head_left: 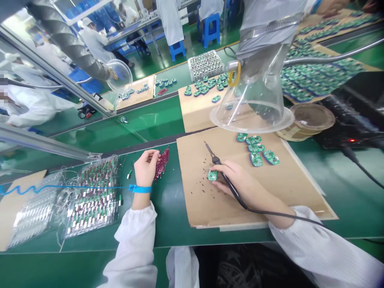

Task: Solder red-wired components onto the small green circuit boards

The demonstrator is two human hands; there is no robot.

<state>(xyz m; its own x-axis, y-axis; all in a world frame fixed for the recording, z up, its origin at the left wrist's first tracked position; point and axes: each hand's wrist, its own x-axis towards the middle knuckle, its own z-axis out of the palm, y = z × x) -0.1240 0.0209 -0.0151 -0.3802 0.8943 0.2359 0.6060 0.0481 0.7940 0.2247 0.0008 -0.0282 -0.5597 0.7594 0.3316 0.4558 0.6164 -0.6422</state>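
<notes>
My left hand (145, 168), with a blue strap (141, 188) round its wrist, is at the left edge of a pile of dark red wires (162, 163). Its thumb and fingertips are pinched together; whether a wire is between them I cannot make out. In my right hand (243, 180) is a soldering iron (226, 180), its bare tip pointing up and away to the left. The same hand also grips a small green circuit board (212, 175) between thumb and fingers, just above the brown cardboard sheet (207, 212). Several similar boards (256, 148) lie farther back on that sheet.
A clear fume hood (252, 108) hangs over the cardboard's far side. Behind it stands a round tub (313, 120), near a black device (345, 134) with a red light. Packs of small metal-and-green parts (93, 196) lie left. More boards (318, 76) cover the far right.
</notes>
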